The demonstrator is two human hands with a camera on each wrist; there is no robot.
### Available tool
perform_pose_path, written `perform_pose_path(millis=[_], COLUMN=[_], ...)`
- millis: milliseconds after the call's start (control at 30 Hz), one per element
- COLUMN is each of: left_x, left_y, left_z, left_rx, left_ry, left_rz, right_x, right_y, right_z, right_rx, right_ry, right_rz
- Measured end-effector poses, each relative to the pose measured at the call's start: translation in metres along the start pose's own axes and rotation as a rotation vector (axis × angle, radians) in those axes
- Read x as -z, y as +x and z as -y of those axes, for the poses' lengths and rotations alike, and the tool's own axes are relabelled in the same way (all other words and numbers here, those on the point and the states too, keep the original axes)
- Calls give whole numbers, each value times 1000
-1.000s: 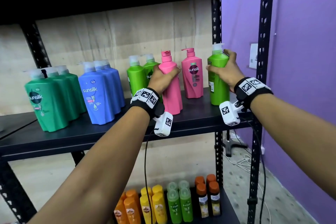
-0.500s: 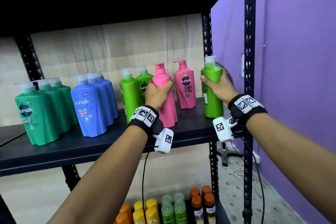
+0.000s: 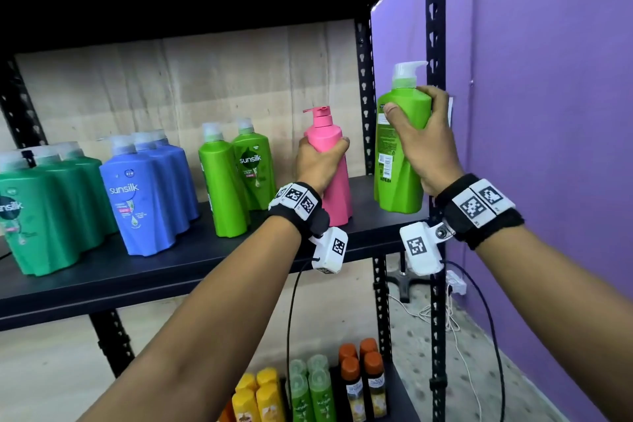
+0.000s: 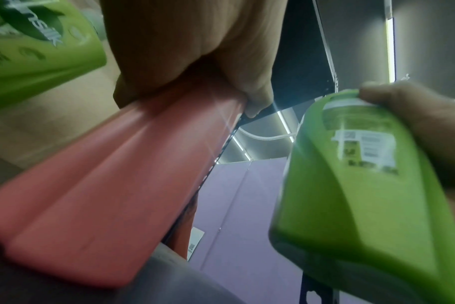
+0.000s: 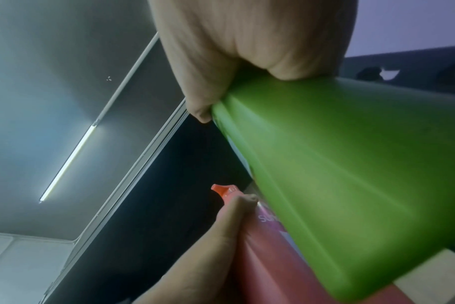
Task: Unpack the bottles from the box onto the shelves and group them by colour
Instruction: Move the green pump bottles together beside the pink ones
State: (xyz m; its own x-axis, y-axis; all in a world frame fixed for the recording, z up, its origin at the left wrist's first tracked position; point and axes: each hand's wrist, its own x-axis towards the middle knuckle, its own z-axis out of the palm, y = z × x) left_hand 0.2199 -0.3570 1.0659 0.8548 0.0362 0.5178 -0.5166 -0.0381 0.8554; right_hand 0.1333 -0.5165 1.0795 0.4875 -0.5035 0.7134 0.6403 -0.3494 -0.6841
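My left hand [image 3: 320,161] grips a pink pump bottle [image 3: 337,202] round its shoulder; the base sits low at the black shelf board [image 3: 171,271]. The left wrist view shows this bottle [image 4: 112,195] running down from my curled fingers [image 4: 190,51]. My right hand [image 3: 424,144] holds a light green pump bottle [image 3: 400,175] by its upper body, raised a little above the shelf's right front corner, back label toward me. In the right wrist view the green bottle [image 5: 351,174] fills the frame below my palm [image 5: 247,41].
On the same shelf stand two light green bottles [image 3: 226,188], blue bottles [image 3: 144,202] and dark green bottles [image 3: 37,216] to the left. A black upright post [image 3: 436,44] and a purple wall [image 3: 548,113] close the right side. Small yellow [image 3: 257,397], green and orange-capped bottles fill the lower shelf.
My right hand has lifted the light green bottle up and toward me. The pink bottle in my left hand has shifted right, and the second pink bottle no longer shows in the head view.
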Motion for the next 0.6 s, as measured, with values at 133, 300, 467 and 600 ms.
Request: perform_pose_path(millis=[133,300,467,600], left_x=[-20,-34,-34,-27], left_y=[1,2,2,2], left_z=[1,2,4,0], left_rx=[-6,22,2,-11], left_ry=[2,51,59,196], left_rz=[19,30,40,65], right_x=[13,22,24,23], right_y=[-3,-5,-8,-10], right_z=[7,5,1,1], right_rx=[1,-11,-19,-25], right_ry=[5,-32,-18,-25], right_rz=[-29,-39,-38,-32])
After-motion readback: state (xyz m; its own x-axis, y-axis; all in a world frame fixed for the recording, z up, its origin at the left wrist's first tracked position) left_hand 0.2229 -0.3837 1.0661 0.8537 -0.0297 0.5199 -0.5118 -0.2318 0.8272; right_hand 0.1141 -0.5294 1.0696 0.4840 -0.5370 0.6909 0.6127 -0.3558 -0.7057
